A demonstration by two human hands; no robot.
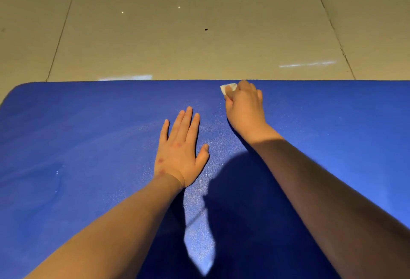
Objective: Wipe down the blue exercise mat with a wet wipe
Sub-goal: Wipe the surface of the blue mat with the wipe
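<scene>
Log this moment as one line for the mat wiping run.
step: wipe at far edge | right hand: grips wet wipe on blue mat | left hand: flat on mat | beyond: tiled floor

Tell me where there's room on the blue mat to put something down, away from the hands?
The mat is bare on its left, from the rounded corner to the left hand, and right of the right hand. The floor past the far edge is free too. The middle is crowded: one hand lies flat, the other holds the wipe.
</scene>
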